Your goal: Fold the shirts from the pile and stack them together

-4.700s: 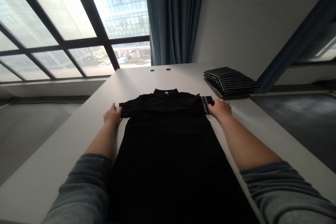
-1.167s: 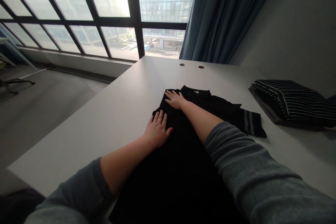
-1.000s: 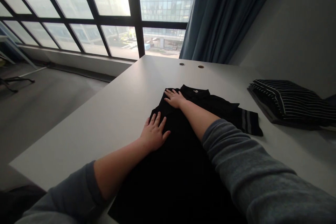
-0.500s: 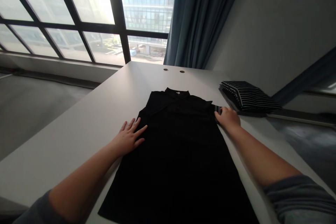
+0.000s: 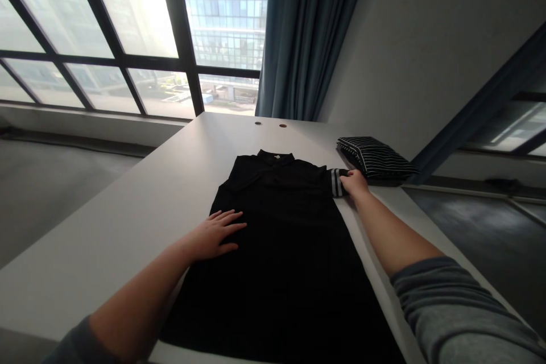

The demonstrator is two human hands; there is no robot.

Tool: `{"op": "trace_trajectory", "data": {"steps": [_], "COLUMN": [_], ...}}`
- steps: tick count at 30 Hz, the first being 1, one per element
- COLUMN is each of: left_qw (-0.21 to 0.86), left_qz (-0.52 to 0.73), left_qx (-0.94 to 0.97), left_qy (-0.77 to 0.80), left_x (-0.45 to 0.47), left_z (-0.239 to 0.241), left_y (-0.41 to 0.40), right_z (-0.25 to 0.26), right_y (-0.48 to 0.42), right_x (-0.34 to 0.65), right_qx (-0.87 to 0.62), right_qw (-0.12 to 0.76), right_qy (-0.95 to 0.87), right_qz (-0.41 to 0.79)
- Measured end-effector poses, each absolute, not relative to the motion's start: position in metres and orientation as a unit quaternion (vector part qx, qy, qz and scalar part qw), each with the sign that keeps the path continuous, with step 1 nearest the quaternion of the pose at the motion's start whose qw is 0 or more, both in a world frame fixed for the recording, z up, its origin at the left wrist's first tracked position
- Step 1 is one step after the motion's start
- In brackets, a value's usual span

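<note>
A black short-sleeved dress (image 5: 281,239) with a collar lies flat along the white table (image 5: 140,205), collar away from me. Its left sleeve is folded in over the body. My left hand (image 5: 215,233) rests flat on the dress's left edge, fingers spread. My right hand (image 5: 354,183) is closed on the right sleeve (image 5: 336,182), which has grey stripes at the cuff and sticks out to the side.
A folded black-and-white striped garment (image 5: 375,156) sits at the table's far right, just beyond my right hand. Two round cable holes (image 5: 271,124) mark the far end of the table. Large windows and a blue curtain (image 5: 298,34) stand behind.
My right hand left the folded left shoulder and crossed to the right sleeve, now gripping it. My left hand stayed flat on the left edge. The view swung right.
</note>
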State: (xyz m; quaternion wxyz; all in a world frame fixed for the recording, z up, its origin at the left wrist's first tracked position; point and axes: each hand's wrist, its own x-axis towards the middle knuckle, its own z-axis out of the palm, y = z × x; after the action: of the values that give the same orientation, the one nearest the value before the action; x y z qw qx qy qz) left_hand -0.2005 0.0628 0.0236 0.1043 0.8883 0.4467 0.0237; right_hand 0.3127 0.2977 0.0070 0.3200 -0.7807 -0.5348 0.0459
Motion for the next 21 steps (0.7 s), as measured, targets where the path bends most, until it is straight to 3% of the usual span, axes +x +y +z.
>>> {"op": "trace_trajectory", "data": {"steps": [4,10,16,21], "left_qw": [0.117,0.118,0.118,0.119], "left_qz": [0.026,0.042,0.037,0.025], "left_qx": [0.887,0.888,0.888,0.887], "left_qy": [0.446,0.443,0.444,0.446], "left_x": [-0.204,-0.204,-0.204,-0.204], "left_z": [0.024,0.02,0.018,0.021], "left_y": [0.065,0.065,0.064,0.064], "right_z": [0.028,0.045,0.019,-0.006], "right_y": [0.284,0.259,0.24,0.233], "right_x": [0.282,0.217,0.181,0.191], "right_qx": [-0.705,-0.576,-0.477,-0.47], "right_qw": [0.32,0.179,0.078,0.088], "right_qy": [-0.633,-0.794,-0.876,-0.878], "right_qz": [0.005,-0.078,-0.009,-0.005]}}
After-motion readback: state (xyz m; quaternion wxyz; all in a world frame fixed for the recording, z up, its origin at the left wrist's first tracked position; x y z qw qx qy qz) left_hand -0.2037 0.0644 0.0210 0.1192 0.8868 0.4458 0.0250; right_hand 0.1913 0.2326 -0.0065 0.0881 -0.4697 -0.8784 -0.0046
